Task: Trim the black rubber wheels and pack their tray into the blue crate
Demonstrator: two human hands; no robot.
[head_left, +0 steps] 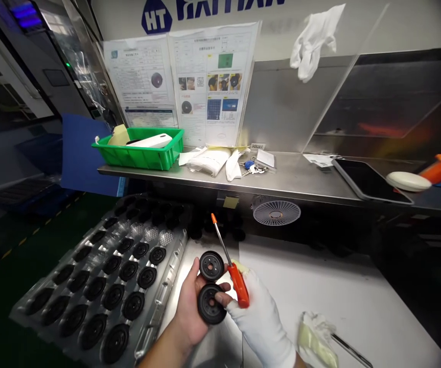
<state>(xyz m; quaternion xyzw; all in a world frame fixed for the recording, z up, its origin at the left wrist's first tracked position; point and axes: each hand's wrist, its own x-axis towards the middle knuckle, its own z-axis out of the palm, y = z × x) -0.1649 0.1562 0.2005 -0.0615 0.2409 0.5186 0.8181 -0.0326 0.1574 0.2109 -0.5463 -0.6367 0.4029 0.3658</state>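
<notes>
My bare left hand holds two round black parts, one at the fingertips and one lower in the palm. My right hand wears a white glove and grips an orange-handled tool whose thin metal shaft points up and to the left, ending in an orange tip. The gloved thumb touches the lower black part. Both hands hover over the white work surface, just right of a clear plastic tray filled with several black round parts.
A steel shelf behind carries a green bin, white bags, keys, a tablet and a white oval object. Instruction sheets stand against the back. A small fan sits under the shelf. A cloth and a metal tool lie at the right.
</notes>
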